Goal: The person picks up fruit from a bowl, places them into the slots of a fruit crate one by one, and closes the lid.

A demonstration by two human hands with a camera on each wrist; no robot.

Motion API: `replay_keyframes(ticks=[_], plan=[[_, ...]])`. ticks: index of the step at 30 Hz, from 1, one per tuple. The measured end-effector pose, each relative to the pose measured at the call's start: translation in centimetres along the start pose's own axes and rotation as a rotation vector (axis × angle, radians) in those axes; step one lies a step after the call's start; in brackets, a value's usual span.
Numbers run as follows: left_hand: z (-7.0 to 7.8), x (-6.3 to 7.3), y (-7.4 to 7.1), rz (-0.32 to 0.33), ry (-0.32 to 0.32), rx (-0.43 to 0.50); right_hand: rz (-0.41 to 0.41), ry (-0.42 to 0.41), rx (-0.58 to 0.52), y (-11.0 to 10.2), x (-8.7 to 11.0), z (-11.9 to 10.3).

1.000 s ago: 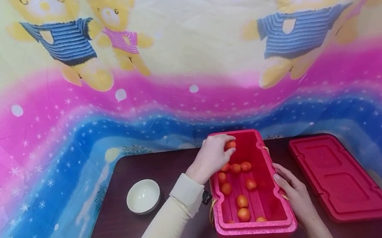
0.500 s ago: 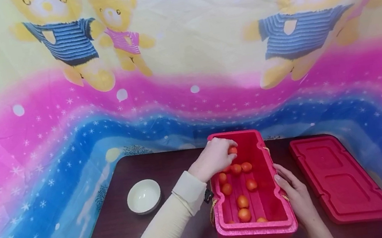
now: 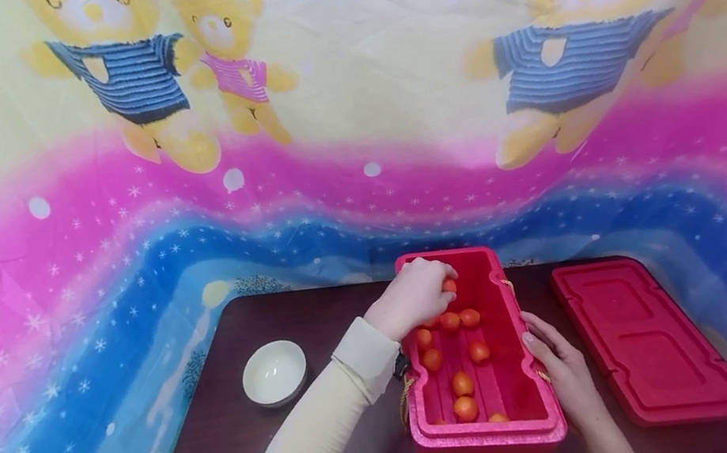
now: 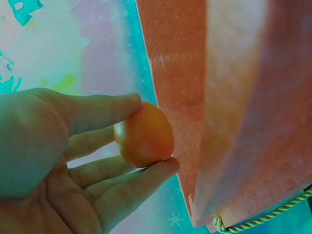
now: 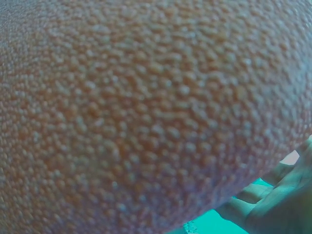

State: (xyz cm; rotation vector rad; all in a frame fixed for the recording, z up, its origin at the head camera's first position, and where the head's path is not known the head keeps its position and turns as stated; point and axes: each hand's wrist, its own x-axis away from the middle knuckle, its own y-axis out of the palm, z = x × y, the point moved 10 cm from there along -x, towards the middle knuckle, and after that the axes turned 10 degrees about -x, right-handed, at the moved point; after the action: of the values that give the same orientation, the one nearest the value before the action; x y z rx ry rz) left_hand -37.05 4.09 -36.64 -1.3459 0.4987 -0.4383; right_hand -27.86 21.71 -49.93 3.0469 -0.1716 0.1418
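In the head view my left hand (image 3: 416,296) is above the far end of a red open box (image 3: 488,434). Thumb and fingertips pinch a small, smooth orange-red tomato (image 4: 146,135), seen closely in the left wrist view. Several like tomatoes (image 3: 466,408) lie on the box floor, some hidden by my hand and the walls. My right hand (image 3: 571,376) rests with extended fingers along the box's right outer wall, its thumb near the rim. The box's grainy wall (image 5: 146,107) fills most of the right wrist view.
A white bowl (image 3: 274,374) stands left of the box on the dark brown table (image 3: 221,451). The red lid (image 3: 653,338) lies at the right. Gold rope handles (image 3: 404,404) hang on the box sides. A printed bear cloth (image 3: 343,102) hangs behind.
My left hand, still pinching the tomato, has shifted slightly right and a little lower over the box. The right hand stays at the side wall.
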Motion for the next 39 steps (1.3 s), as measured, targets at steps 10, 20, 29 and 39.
replay_keyframes(ticks=[10, 20, 29, 39], plan=[[0.6, 0.0, 0.6, -0.097, -0.021, 0.006, 0.0, 0.02, 0.008, -0.1, 0.0, 0.2], [1.4, -0.3, 1.1, -0.155, -0.009, 0.047, -0.005, 0.023, 0.005, -0.1, -0.1, 0.2], [1.9, -0.5, 1.2, -0.148, 0.005, 0.033, -0.005, -0.004, 0.004, -0.1, 0.0, 0.0], [1.6, 0.0, 1.4, -0.174, -0.013, 0.044, -0.004, 0.006, 0.005, 0.0, 0.0, 0.0]])
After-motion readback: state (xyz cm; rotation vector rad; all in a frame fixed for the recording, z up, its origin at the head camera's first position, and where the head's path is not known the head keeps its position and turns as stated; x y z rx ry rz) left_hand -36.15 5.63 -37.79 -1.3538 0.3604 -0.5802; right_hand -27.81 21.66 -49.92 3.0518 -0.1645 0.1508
